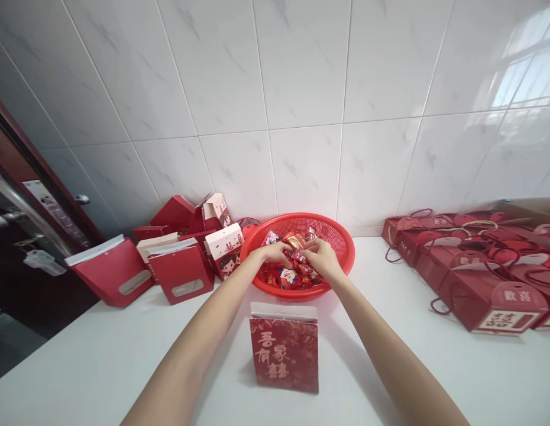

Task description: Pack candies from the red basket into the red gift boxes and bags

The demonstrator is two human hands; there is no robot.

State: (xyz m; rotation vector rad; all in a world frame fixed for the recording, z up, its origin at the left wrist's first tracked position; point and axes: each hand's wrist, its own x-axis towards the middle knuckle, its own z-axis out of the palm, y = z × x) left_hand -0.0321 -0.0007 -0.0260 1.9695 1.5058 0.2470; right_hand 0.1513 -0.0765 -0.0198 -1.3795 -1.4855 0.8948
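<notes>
A red plastic basket [346, 248] with mesh sides holds a heap of shiny wrapped candies [287, 277], mostly red. Both hands are inside it. My left hand [275, 252] is among the candies with fingers curled; what lies in its grip is hidden. Opposite it, my right hand [320, 258] pinches a red wrapped candy [301, 257] between thumb and fingers. In front of the basket, between my forearms, stands a dark red paper gift box [285, 354] with pale Chinese characters and a raised white top flap.
At left, several red and cream gift boxes [181, 269] crowd together on the white table [137, 349]. Rows of red handled boxes [474, 284] with cord loops fill the right side. Behind is a tiled wall [306, 171]; a door with keys [44, 260] is far left.
</notes>
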